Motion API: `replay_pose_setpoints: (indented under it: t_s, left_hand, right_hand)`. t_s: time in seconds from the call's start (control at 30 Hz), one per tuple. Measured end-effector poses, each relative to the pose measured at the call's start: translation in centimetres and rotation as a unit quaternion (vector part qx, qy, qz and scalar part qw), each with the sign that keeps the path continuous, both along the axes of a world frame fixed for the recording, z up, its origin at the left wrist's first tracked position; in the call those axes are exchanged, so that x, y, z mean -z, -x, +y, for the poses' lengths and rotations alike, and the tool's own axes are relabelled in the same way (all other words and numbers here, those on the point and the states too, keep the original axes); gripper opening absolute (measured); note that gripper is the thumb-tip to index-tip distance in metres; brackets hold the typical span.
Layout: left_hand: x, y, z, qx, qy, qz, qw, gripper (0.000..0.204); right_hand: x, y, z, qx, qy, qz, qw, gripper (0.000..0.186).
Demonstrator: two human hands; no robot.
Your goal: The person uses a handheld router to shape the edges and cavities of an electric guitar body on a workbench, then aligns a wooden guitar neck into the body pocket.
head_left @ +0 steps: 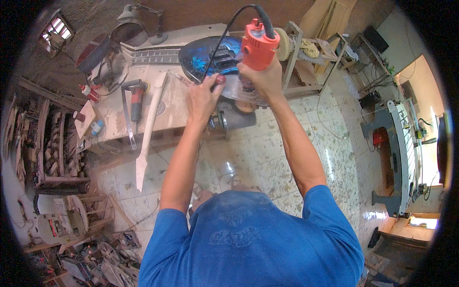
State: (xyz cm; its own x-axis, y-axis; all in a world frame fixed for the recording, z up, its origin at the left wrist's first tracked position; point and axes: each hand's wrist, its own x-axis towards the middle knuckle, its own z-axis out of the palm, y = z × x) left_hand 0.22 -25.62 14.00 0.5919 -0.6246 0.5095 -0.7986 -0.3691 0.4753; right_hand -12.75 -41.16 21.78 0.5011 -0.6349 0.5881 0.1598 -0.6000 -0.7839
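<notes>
My right hand [262, 79] grips the lower body of a red trim router [258, 47], held upright with its black cord looping over to the left. A clear plate [234, 89] shows below it. My left hand [203, 100] is closed at a dark red round knob [220, 79]; whether the knob belongs to the router I cannot tell. Just beyond my hands lies an electric guitar with a glossy blue and black body [191, 60]. Its pale neck [155, 56] points left. Part of the body is hidden by the router and my right hand.
On the workbench [112, 115] lie an angle grinder [137, 101], a long pale wooden neck-shaped piece [152, 112] overhanging the front edge, and a red bottle [90, 93]. A dark cylindrical motor [236, 116] sits below the bench edge. Wood scraps crowd the left rack [60, 148].
</notes>
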Motion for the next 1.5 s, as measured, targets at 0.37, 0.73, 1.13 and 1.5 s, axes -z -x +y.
replay_pose_setpoints:
  t_s: [0.37, 0.73, 1.13, 1.5]
  left_hand:
    - [0.1, 0.1, -0.3, -0.023, 0.056, -0.04, 0.997, 0.036]
    - [0.4, 0.0, 0.0, 0.009, 0.045, 0.009, 0.999, 0.037]
    - [0.3, 0.1, -0.2, 0.015, 0.04, 0.069, 0.997, 0.039]
    - [0.9, -0.1, -0.2, 0.025, 0.112, 0.081, 0.99, 0.036]
  right_hand:
    - [0.0, -0.3, -0.3, -0.001, 0.016, 0.013, 1.0, 0.056]
    - [-0.6, 1.1, 1.0, 0.015, 0.022, 0.017, 1.0, 0.062]
    - [-0.7, 0.7, 0.7, -0.006, 0.011, 0.017, 1.0, 0.058]
    - [-0.4, -0.4, -0.4, -0.011, 0.016, 0.036, 0.999, 0.06]
